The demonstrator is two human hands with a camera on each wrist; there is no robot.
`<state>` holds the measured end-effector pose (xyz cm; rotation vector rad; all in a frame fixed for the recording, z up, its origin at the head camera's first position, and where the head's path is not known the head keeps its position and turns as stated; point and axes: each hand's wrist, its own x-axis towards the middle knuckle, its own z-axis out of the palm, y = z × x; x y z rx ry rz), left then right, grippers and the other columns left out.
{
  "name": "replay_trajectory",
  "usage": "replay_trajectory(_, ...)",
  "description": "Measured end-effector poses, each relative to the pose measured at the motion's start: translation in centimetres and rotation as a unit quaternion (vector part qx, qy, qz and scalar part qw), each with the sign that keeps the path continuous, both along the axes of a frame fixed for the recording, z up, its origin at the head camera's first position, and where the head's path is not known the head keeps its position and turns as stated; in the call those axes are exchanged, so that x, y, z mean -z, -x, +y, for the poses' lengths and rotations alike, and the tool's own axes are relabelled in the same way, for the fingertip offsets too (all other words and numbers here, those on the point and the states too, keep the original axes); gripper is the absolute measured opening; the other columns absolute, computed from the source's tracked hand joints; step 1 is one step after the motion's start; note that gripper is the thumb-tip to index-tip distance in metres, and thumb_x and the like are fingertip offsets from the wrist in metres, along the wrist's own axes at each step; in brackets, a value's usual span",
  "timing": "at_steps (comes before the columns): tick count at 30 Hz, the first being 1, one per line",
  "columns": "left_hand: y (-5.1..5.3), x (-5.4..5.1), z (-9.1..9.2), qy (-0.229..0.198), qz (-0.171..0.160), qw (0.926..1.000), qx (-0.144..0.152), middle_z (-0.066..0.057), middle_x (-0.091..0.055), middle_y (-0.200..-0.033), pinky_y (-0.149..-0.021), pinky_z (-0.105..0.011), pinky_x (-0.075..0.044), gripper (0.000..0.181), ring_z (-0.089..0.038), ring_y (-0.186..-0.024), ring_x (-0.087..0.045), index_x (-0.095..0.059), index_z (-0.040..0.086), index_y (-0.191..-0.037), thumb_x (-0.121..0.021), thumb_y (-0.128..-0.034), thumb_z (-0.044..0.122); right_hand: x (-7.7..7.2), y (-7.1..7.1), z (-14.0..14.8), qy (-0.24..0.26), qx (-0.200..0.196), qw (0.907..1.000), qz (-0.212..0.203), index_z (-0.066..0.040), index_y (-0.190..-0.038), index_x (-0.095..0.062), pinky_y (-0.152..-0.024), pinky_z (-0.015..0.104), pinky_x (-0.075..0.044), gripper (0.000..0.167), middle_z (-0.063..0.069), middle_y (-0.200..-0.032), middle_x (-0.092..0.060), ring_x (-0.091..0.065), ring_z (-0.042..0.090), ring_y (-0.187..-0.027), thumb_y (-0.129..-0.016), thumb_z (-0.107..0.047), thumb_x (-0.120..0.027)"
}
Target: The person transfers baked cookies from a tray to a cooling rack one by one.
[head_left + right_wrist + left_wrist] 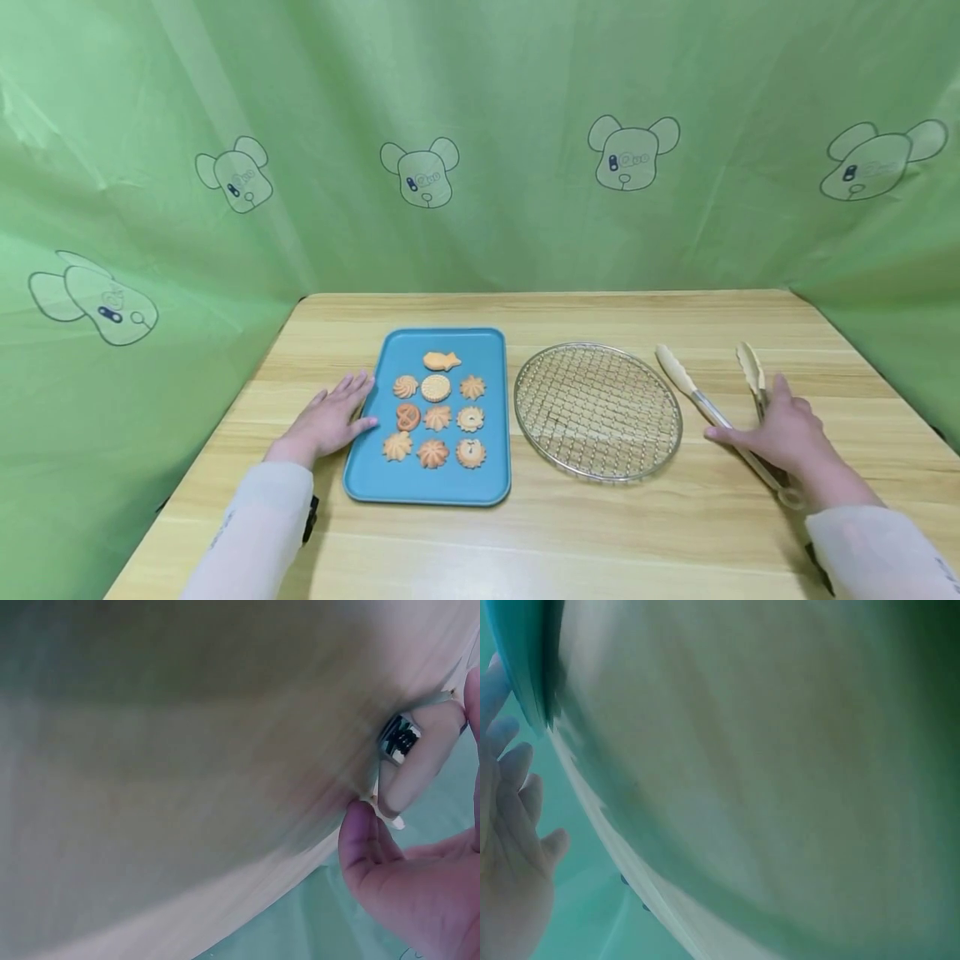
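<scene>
My left hand (pixel 326 425) rests at the left edge of a blue tray (pixel 427 490), its fingers extended and the thumb touching the rim. Several cookies in different shapes lie on the tray, with a fish-shaped cookie (pixel 441 361) at the top and a pretzel-shaped one (pixel 408 417) lower down. Over a pair of spread tongs (pixel 716 414) with pale scalloped tips, my right hand (pixel 791 437) reaches with thumb and fingers apart, on either side. In the right wrist view its fingertips (pixel 360 817) are close beside the tongs; firm contact is hard to make out.
Between tray and tongs lies a round wire rack (pixel 597 412), flat on the wooden table (pixel 562 533). Green curtains (pixel 525 233) printed with bear heads enclose the table at the back and both sides.
</scene>
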<state>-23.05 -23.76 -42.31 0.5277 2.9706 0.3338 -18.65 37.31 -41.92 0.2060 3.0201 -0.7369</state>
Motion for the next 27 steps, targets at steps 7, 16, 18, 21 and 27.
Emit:
replay_trajectory(7, -0.05, -0.05, -0.04, 0.004, 0.002, 0.9999, 0.01, -0.016, -0.02, -0.155, -0.111, -0.059, -0.014, 0.067, -0.037, -0.142, -0.013, -0.025, 0.003, -0.15, -0.051, -0.0984, 0.037, 0.15, 0.2, 0.42, 0.031, -0.005, 0.9994, -0.01, 0.02, -0.137, 0.015, -0.089, 0.075, -0.029, 0.139, 0.059, -0.119, -0.016, -0.027, 0.07, -0.105, -0.069, -0.056, -0.079)
replay_trajectory(16, -0.08, -0.15, 0.09, -0.001, -0.002, 0.9998, 0.021, -0.015, -0.023, -0.154, -0.111, -0.059, -0.017, 0.065, -0.037, -0.141, -0.017, -0.028, 0.002, -0.149, -0.052, -0.0984, 0.034, 0.03, 0.31, 0.84, 0.03, -0.013, 0.9993, -0.017, 0.03, -0.121, -0.029, -0.067, 0.051, -0.051, 0.108, 0.043, -0.096, -0.049, -0.055, 0.045, -0.082, -0.074, -0.056, -0.075)
replay_trajectory(18, -0.07, -0.16, 0.1, -0.001, -0.005, 0.9998, 0.021, -0.016, -0.023, -0.154, -0.111, -0.059, -0.017, 0.064, -0.037, -0.141, -0.017, -0.029, 0.001, -0.149, -0.052, -0.0984, 0.033, 0.02, 0.3, 0.82, 0.035, -0.013, 0.9992, -0.016, 0.029, -0.12, -0.032, -0.067, 0.05, -0.051, 0.105, 0.042, -0.096, -0.051, -0.055, 0.044, -0.082, -0.075, -0.056, -0.075)
replay_trajectory(21, -0.06, -0.16, 0.07, -0.003, -0.008, 0.9998, 0.02, -0.016, -0.023, -0.154, -0.111, -0.058, -0.017, 0.064, -0.037, -0.141, -0.017, -0.029, 0.001, -0.148, -0.052, -0.0984, 0.032, -0.01, 0.26, 0.67, 0.044, -0.011, 0.9989, -0.015, 0.028, -0.123, -0.031, -0.071, 0.053, -0.05, 0.105, 0.045, -0.102, -0.049, -0.055, 0.047, -0.087, -0.075, -0.055, -0.075)
replay_trajectory(27, 0.01, -0.04, 0.06, -0.002, -0.013, 0.9997, 0.021, -0.016, -0.023, -0.154, -0.112, -0.057, -0.018, 0.064, -0.036, -0.141, -0.017, -0.027, 0.001, -0.149, -0.052, -0.0988, 0.032, -0.2, 0.31, 0.56, 0.054, -0.006, 0.998, -0.032, 0.03, -0.131, -0.019, -0.086, 0.065, -0.041, 0.11, 0.052, -0.12, -0.034, -0.043, 0.061, -0.104, -0.079, -0.052, -0.072)
